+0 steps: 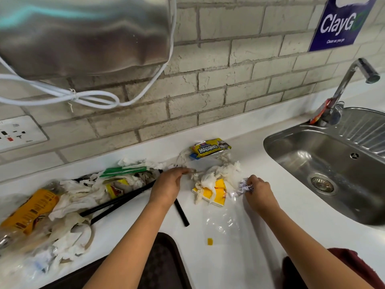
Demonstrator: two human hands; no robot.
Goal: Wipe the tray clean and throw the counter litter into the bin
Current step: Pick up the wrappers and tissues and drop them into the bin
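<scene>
Litter covers the white counter [260, 243]. My left hand [167, 187] reaches over it with fingers curled around a scrap of tissue beside the crumpled tissue pile [220, 176]. My right hand [257, 192] grips a crumpled printed paper ball [245, 187]. Between the hands lies a yellow wrapper [218, 192] under tissue. A yellow snack packet [210, 148] sits near the wall. Clear plastic film [224, 220] and a small yellow scrap [210, 241] lie nearer me. A dark tray [164, 265] shows at the bottom edge, partly hidden by my left arm.
A heap of tissues, black straws [116, 202], a green wrapper [125, 171] and an orange-labelled bottle [29, 211] fills the left counter. A steel sink [329, 170] with a tap [350, 80] is at right. A wall socket [18, 132] and white cable [83, 97] are at left.
</scene>
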